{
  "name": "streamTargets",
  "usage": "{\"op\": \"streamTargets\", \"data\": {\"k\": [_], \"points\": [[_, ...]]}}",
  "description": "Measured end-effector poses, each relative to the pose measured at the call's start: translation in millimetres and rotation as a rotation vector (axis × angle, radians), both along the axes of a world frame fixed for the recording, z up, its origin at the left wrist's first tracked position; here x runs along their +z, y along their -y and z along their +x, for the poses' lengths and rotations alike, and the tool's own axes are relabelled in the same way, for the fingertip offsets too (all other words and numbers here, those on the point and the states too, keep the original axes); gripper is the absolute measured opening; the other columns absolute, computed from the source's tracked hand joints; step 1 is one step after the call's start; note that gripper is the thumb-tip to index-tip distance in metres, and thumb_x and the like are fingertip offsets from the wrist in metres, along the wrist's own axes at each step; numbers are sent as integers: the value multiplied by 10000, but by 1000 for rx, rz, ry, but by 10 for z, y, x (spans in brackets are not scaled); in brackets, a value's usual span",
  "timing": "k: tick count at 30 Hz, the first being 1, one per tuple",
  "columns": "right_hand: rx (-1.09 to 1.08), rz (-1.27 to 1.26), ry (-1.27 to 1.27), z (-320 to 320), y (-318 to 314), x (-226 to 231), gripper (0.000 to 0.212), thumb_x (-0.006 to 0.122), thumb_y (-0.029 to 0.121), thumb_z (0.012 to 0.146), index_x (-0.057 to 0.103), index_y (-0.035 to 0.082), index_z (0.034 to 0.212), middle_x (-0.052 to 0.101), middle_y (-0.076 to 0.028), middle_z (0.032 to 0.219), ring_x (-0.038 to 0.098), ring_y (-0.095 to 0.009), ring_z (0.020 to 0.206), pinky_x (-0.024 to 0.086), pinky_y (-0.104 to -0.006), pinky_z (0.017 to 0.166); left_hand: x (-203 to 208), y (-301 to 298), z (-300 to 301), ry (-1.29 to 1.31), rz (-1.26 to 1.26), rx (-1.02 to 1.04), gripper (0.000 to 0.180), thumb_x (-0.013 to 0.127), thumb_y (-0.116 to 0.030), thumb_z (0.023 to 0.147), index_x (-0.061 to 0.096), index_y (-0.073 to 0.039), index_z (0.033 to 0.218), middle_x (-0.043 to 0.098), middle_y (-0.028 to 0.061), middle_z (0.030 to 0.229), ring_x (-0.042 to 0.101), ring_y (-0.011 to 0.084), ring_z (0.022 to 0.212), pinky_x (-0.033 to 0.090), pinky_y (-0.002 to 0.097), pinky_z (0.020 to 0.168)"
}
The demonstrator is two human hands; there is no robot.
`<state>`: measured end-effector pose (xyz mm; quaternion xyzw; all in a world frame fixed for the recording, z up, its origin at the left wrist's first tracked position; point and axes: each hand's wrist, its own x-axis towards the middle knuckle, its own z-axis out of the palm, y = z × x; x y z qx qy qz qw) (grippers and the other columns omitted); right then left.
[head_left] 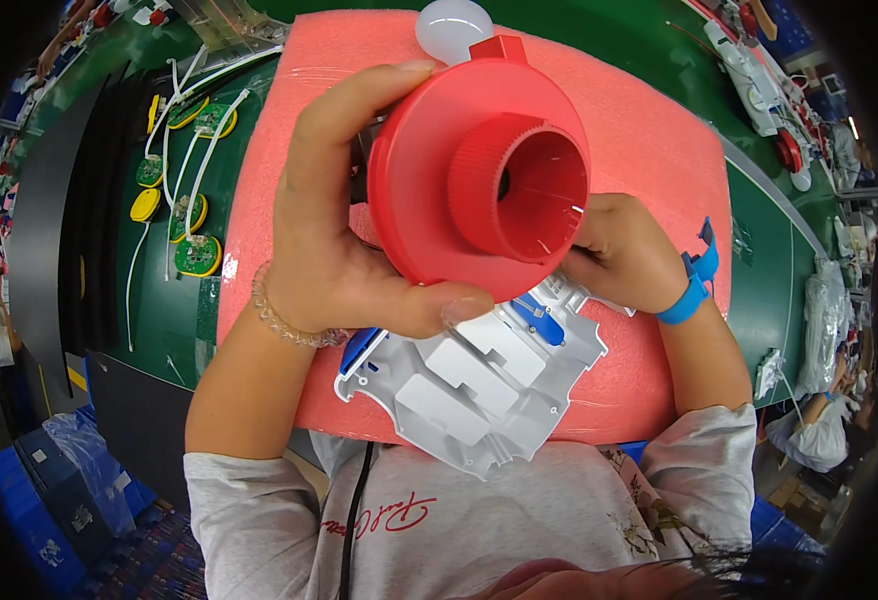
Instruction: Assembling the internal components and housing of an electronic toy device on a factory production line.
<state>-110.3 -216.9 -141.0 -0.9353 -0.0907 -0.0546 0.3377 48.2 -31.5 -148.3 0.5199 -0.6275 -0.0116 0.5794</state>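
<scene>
My left hand (334, 220) is closed around a red round plastic part (414, 190) with a wide flange and a ribbed hollow collar, its thumb along the lower rim. The part is held up close, its opening turned toward me. Behind its right side, my right hand (629, 250) has its fingers curled; the fingertips are partly hidden, and I cannot make out what they hold. Below both hands a white plastic housing shell (449, 395) lies open side up on the pink foam mat (669, 150). Blue inserts (542, 322) show in the shell.
A white dome-shaped piece (452, 30) sits at the mat's far edge. On the green table (159, 310) at left lie several small circuit boards (199, 257) with yellow rims and white cables. Black panels (44, 230) stand beyond them. A white assembly (754, 85) lies far right.
</scene>
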Motion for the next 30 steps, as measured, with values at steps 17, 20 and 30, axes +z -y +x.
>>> {"op": "streamTargets", "data": {"k": [17, 20, 30], "points": [[-79, -235, 47, -8, -150, 48, 191, 595, 13, 649, 635, 42, 834, 573, -87, 800, 558, -270, 777, 470, -375, 648, -18, 48, -16, -213, -32, 27, 906, 827, -336, 528, 378, -12, 1246, 500, 126, 1143, 533, 224, 1028, 443, 325, 865], [-91, -192, 122, -48, -130, 3, 189, 597, 17, 647, 637, 47, 830, 572, -82, 809, 551, -257, 797, 473, -359, 654, -30, 31, -18, -213, -24, 45, 890, 817, -346, 543, 382, -11, 1243, 502, 124, 1140, 534, 221, 1024, 445, 321, 859], [-55, -324, 105, -28, -194, 45, 152, 588, 32, 647, 625, 27, 795, 565, -75, 815, 541, -241, 795, 476, -335, 657, -46, 40, -22, -316, -21, 44, 880, 819, -331, 543, 387, -22, 1245, 488, 109, 1166, 534, 216, 1023, 451, 313, 846]]}}
